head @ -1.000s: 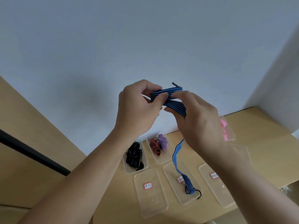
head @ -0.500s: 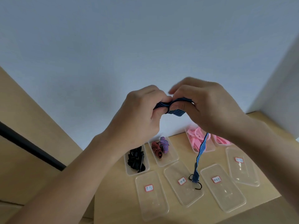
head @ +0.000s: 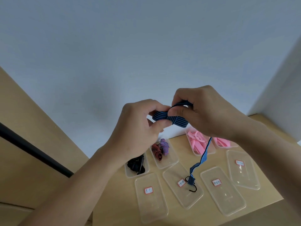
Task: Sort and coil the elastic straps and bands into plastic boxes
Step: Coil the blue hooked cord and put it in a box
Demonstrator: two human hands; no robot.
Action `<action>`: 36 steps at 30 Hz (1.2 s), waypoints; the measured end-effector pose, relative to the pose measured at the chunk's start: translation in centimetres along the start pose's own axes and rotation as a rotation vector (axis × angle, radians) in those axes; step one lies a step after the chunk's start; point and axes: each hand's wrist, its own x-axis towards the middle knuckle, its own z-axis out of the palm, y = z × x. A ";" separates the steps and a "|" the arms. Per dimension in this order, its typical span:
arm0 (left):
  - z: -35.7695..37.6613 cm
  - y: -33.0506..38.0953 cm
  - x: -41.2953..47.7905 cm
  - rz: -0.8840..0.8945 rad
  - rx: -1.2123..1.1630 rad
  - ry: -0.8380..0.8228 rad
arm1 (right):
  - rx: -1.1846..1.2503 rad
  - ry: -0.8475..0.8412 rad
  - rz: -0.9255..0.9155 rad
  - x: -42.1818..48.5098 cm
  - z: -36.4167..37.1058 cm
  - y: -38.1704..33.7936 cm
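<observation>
Ribbed woven blue strap [head: 171, 117] — matt; clear glossy plastic lids [head: 222, 192] on smooth pale wood table [head: 267, 126].

Soft even daylight, faint wall shadow (left of centre), wide-angle edge warping

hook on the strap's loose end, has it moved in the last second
Yes. The hook of the strap was at the middle lid's front right corner; now it is farther back, beside the label.

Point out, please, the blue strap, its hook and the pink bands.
blue strap [head: 162, 117]: head view, on the folded coil.
hook [head: 195, 190]: head view, on its black curve.
pink bands [head: 200, 144]: head view, on the pile in the left pink-filled box.
</observation>
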 end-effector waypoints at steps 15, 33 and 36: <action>0.3 0.0 -1.2 0.185 -0.300 0.031 | 1.054 -0.374 0.341 1.2 1.1 2.7; 0.6 -0.9 -0.1 -0.302 -0.944 0.217 | 0.851 -0.163 0.396 -0.6 4.2 -0.3; 0.7 -1.0 0.0 -0.327 -0.926 0.261 | 0.873 -0.139 0.383 -0.9 3.9 -0.8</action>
